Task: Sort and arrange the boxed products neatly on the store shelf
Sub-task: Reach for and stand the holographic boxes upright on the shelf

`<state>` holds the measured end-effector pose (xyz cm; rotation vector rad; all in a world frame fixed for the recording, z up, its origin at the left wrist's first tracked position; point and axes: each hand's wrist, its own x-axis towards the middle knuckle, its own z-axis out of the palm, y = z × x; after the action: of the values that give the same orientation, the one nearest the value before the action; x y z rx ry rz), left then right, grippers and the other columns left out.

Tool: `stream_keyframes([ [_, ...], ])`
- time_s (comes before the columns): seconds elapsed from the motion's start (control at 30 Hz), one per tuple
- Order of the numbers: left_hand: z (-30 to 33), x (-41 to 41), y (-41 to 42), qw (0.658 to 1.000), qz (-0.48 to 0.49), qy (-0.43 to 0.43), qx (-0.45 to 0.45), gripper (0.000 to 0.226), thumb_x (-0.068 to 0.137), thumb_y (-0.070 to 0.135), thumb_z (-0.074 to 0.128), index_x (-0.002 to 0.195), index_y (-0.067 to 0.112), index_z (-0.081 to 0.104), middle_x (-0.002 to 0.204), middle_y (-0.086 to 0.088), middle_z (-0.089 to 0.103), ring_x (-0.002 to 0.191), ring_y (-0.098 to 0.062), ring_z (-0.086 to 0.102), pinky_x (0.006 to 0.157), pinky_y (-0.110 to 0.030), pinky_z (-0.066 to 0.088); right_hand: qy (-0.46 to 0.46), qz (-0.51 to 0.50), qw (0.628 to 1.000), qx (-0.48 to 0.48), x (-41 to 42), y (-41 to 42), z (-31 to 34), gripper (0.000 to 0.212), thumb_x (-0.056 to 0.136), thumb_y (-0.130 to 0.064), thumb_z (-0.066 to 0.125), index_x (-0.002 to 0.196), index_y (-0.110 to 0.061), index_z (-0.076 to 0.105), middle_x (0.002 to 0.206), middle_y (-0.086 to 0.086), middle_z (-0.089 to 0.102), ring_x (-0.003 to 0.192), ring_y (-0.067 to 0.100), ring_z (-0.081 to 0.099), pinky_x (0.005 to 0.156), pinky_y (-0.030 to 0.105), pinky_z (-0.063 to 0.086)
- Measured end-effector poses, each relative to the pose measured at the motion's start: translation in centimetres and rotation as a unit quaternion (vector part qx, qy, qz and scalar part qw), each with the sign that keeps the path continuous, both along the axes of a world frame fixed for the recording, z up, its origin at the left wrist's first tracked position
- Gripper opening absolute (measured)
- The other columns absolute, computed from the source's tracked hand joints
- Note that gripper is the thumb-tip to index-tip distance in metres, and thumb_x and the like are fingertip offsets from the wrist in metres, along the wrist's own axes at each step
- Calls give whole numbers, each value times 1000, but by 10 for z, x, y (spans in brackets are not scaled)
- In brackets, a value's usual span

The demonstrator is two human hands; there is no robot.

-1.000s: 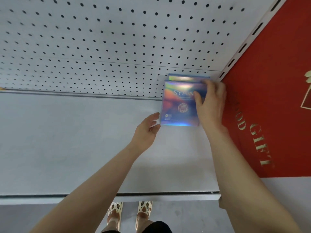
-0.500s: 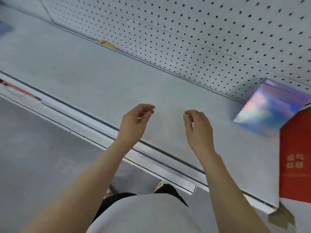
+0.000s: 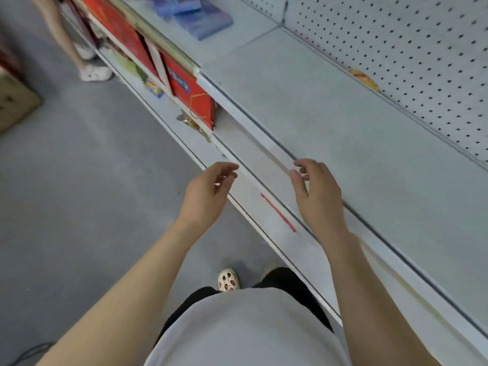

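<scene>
I see the boxed goods far from my hands: bluish boxes [image 3: 195,15] lie on the shelf [image 3: 343,122] at the top of the frame, left of centre, too blurred to count; red boxes [image 3: 190,93] stand on the lower shelf [image 3: 264,207] in the upper left, under the upper shelf's front edge, the nearest one with a gold tassel [image 3: 194,125] hanging at its corner; my left hand [image 3: 204,199] hovers at centre frame over the lower shelf's front rail, fingers loosely curled, grasping nothing; my right hand [image 3: 318,196] hovers just right of it over the upper shelf's front edge, fingers likewise slack and holding nothing; the two hands are apart, palms turned toward each other; a pegboard [image 3: 396,48] backs the shelf at upper right; a cardboard carton [image 3: 13,101] sits on the grey floor [image 3: 79,194] at the left edge; another person's legs [image 3: 66,40] stand at upper left.
</scene>
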<state>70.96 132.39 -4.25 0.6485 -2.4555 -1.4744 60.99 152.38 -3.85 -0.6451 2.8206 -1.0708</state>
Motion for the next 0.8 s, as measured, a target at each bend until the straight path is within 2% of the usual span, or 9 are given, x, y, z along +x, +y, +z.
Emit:
stream_keyframes([
  [0.13, -4, 9, -77, 998, 45, -14, -30, 21, 97, 21, 55, 112, 32, 64, 101, 16, 69, 92, -2, 63, 80, -19, 50, -1, 60, 998, 15, -11, -86, 1, 30, 102, -32, 48, 125, -15, 59, 119, 4, 61, 108, 21, 58, 91, 35, 46],
  [0.3, -9, -14, -169, 995, 82, -22, -58, 21, 97, 22, 55, 113, 32, 64, 101, 16, 68, 92, -3, 63, 77, -13, 46, -2, 102, 994, 26, -49, -184, -5, 31, 102, -34, 46, 126, -17, 58, 119, 1, 61, 107, 18, 57, 90, 34, 47],
  [0.4, -12, -45, -228, 993, 86, -25, -76, 22, 97, 20, 55, 115, 29, 64, 103, 13, 68, 92, -3, 63, 76, -9, 45, 8, 105, 994, 4, -84, -243, -11, 30, 102, -35, 46, 124, -19, 56, 115, 0, 61, 104, 17, 57, 88, 35, 49],
  [0.57, -3, -115, -331, 991, 96, -23, -93, 22, 97, 19, 55, 116, 26, 64, 104, 11, 68, 93, -5, 63, 77, -17, 49, 12, 114, 993, -12, -154, -347, -12, 29, 101, -36, 48, 124, -19, 54, 115, 1, 60, 101, 19, 59, 85, 38, 51],
  [0.8, 20, -216, -448, 991, 67, -9, -116, 25, 96, 15, 55, 117, 24, 64, 111, 10, 64, 95, -2, 59, 79, -18, 49, 35, 75, 996, -36, -249, -467, 11, 28, 100, -31, 53, 124, -18, 57, 113, 3, 61, 101, 22, 59, 86, 32, 44],
])
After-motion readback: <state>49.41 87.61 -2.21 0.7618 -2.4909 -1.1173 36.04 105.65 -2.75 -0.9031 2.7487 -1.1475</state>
